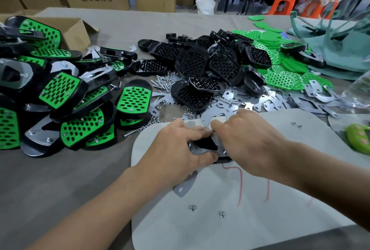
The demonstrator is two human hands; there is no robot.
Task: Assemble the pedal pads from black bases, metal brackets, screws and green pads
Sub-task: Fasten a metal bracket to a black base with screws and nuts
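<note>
Left hand (174, 149) gripping base (206, 144) and bracket (200, 151), both mostly hidden under it. Right hand (248, 139) curled just beside that grip, perhaps pinching something; hold too hidden to tell.

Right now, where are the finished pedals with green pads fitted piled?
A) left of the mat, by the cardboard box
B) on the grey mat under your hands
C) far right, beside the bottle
A: the finished pedals are heaped left of the grey mat, next to the cardboard box.
</note>
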